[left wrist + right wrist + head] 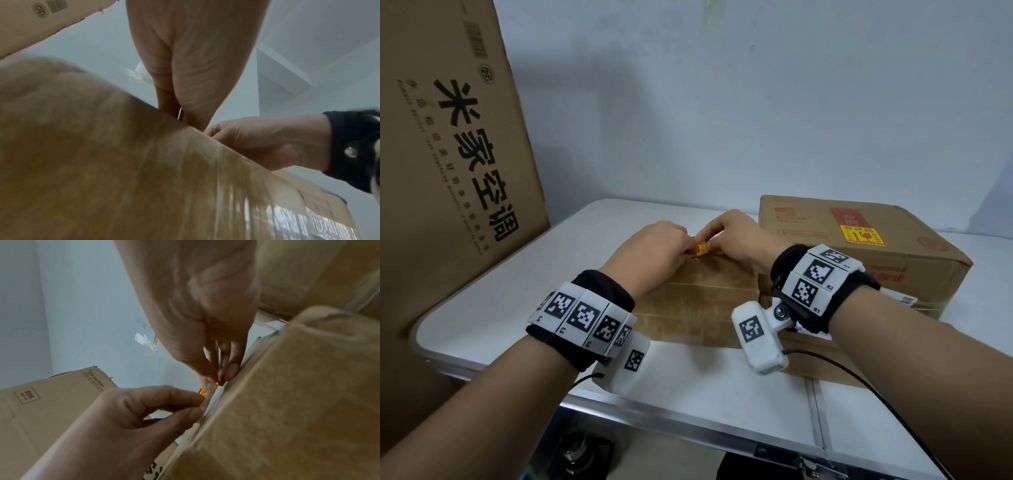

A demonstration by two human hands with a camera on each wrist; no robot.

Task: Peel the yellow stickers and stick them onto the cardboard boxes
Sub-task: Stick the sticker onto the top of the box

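Note:
A small yellow sticker (701, 248) with red print is pinched between both hands above the far edge of a low taped cardboard box (695, 301). My left hand (657, 250) holds it from the left with thumb and fingers. My right hand (736, 240) pinches it from the right. In the right wrist view the yellow sticker (202, 393) shows between the fingertips (226, 374) of the right hand and those of the left hand (191, 404), close to the box edge (267, 386). A larger cardboard box (859, 246) at right carries a yellow sticker (862, 235) on its top.
A tall printed cardboard box (452, 154) leans at the left against the white wall. The boxes stand on a white folding table (688, 394) whose metal front edge is near me. Cables run from both wrist cameras.

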